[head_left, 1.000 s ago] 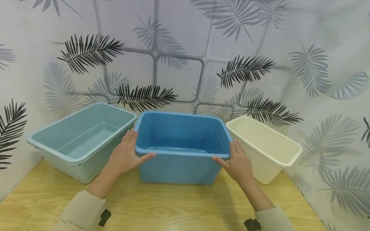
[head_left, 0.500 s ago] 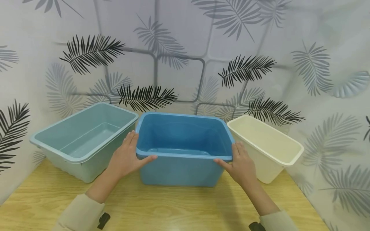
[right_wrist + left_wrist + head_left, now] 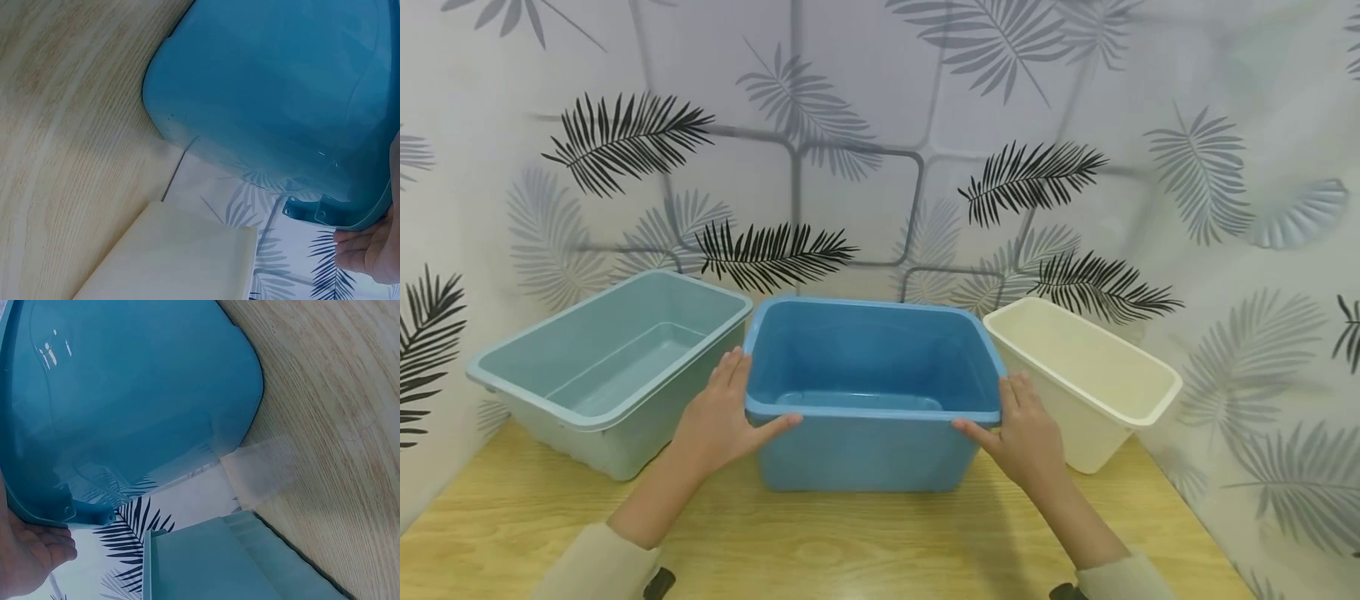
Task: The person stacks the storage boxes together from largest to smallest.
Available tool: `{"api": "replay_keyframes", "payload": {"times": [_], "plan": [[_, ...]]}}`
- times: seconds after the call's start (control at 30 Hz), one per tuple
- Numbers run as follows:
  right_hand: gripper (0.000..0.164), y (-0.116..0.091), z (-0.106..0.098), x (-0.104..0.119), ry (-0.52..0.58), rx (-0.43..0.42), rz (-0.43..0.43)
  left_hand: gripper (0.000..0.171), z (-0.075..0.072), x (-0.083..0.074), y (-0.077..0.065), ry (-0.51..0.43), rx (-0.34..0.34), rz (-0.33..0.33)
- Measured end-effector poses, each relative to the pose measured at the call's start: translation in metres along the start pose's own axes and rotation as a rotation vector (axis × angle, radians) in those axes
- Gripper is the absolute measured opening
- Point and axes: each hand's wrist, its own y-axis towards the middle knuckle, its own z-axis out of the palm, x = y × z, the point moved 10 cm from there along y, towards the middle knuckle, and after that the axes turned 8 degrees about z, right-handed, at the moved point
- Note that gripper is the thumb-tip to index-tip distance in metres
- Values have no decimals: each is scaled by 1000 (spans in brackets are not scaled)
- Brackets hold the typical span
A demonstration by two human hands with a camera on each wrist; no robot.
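A blue plastic bin [image 3: 865, 454] stands upright on the wooden table, its open top facing up and nothing visible inside. My left hand [image 3: 713, 423] grips its rim at the near left corner, thumb along the front and fingers along the side. At the near right corner my right hand [image 3: 1027, 432] holds the rim the same way. Both wrist views show the bin's smooth outer walls, with the left fingers [image 3: 47, 547] and right fingers [image 3: 359, 247] at the rim's edge.
To the left stands a pale teal bin [image 3: 610, 442], close beside the blue one. A narrower cream bin [image 3: 1075, 425] is angled on the right. Behind them hangs a leaf-patterned cloth [image 3: 865, 108]. Bare wooden tabletop [image 3: 850, 546] lies in front.
The blue bin has come slightly nearer to me, with both hands staying on its rim. The teal and cream bins keep their places; the head view shifts a little.
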Motion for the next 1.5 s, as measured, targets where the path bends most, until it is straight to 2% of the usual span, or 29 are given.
{"api": "replay_keyframes", "payload": {"times": [0.33, 0.67, 1.07, 1.5], "plan": [[95, -7, -5, 0, 21, -31, -5, 104, -1, -4, -6, 2, 24, -21], [95, -11, -9, 1, 36, -37, -18, 103, -5, -9, -10, 20, 28, -13], [95, -17, -12, 2, 33, -45, -4, 103, -8, -13, -13, 52, -14, 32], [99, -24, -19, 4, 38, -86, -15, 105, -7, -12, -20, 28, -17, 13]]}}
